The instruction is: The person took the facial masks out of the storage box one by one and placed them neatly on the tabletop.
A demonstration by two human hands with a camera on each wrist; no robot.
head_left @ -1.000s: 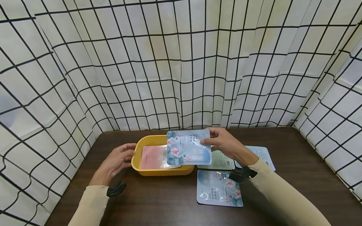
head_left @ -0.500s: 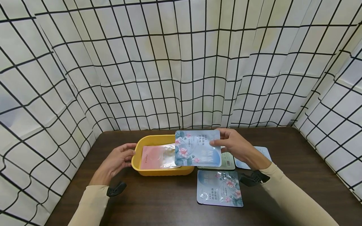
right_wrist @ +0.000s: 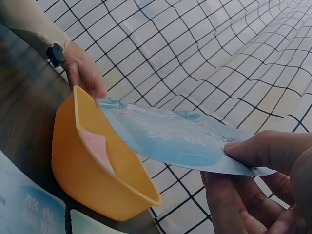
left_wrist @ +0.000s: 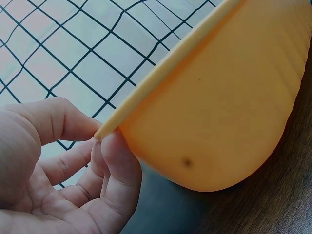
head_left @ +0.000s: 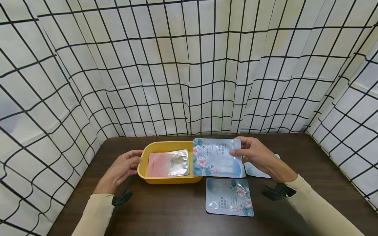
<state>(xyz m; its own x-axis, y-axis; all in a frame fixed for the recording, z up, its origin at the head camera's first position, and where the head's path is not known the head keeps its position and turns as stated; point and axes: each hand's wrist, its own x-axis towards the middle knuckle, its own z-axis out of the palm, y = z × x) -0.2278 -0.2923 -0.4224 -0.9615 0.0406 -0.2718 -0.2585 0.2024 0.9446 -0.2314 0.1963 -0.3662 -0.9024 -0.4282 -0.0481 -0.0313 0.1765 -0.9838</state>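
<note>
My right hand (head_left: 256, 155) pinches a blue sachet with pink flowers (head_left: 217, 159) by its edge, thumb on top, as the right wrist view also shows. The sachet (right_wrist: 170, 134) is held up over the right end of a yellow plastic basin (head_left: 145, 179). At the basin's left end, my left hand (head_left: 125, 165) pinches the rim between thumb and fingers, plain in the left wrist view beside the basin wall (left_wrist: 219, 107). Inside the basin lies a pink and silver sachet (head_left: 168, 163).
A second blue flowered sachet (head_left: 229, 197) lies on the dark wooden table (head_left: 165, 209) in front. A pale blue sachet (head_left: 257, 171) lies right, partly behind my right hand. A green sachet's edge (head_left: 243, 173) peeks out under the held one. A white gridded curtain (head_left: 206, 82) surrounds the table.
My right hand has moved to the right with the blue flowered sachet, uncovering the pink and silver one in the basin. My left hand has stayed at the rim.
</note>
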